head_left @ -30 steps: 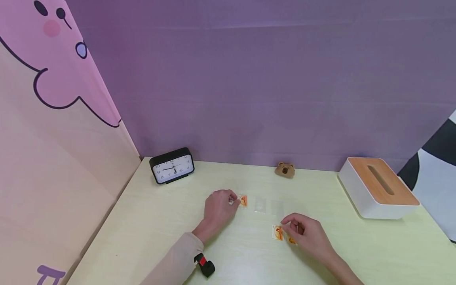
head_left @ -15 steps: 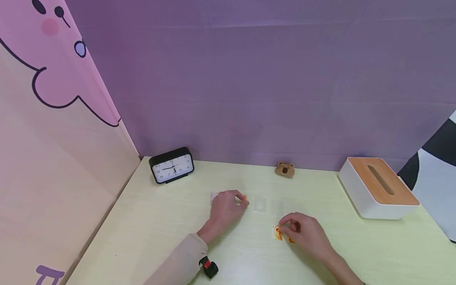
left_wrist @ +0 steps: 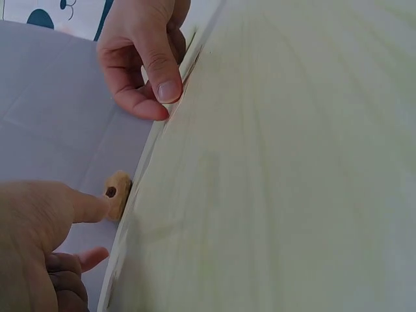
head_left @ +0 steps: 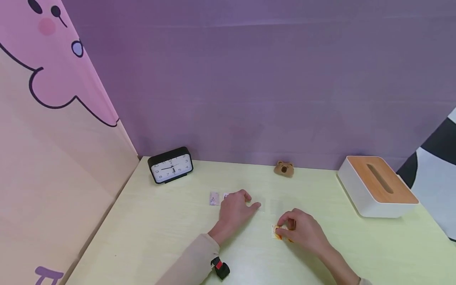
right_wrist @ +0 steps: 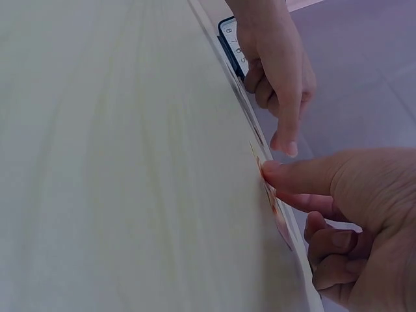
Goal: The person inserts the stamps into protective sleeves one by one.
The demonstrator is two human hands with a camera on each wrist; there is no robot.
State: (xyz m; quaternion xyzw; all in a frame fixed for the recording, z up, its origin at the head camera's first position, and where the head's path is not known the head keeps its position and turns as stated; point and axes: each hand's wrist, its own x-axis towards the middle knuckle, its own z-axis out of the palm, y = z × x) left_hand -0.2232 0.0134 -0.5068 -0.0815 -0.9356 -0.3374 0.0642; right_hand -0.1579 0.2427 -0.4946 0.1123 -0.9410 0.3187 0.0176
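My left hand [head_left: 236, 213] hovers at a small clear square [head_left: 261, 205], thumb and index finger spread apart, nothing between them. Left of it lie a small pinkish printed square [head_left: 214, 198] and a second printed square [head_left: 225, 195], mostly covered by the hand. The thumb and index fingertips of my right hand [head_left: 303, 231] are at a small orange-printed square [head_left: 275, 232] on the table; whether they pinch it is unclear. Another orange-printed square [head_left: 291, 240] sits partly under that hand. Behind it lies a second clear square [head_left: 276, 206].
A black-framed clock [head_left: 171, 165] stands at the back left of the table [head_left: 142, 229]. At the back edge sits a brown bear-head figure [head_left: 284, 169]. A white tissue box [head_left: 377, 186] with a wooden lid stands on the right. A purple backdrop [head_left: 249, 87] rises behind.
My left hand has moved right, from the printed squares to the clear one, and its thumb and index finger have spread. The right hand has shifted slightly left onto the orange-printed square.
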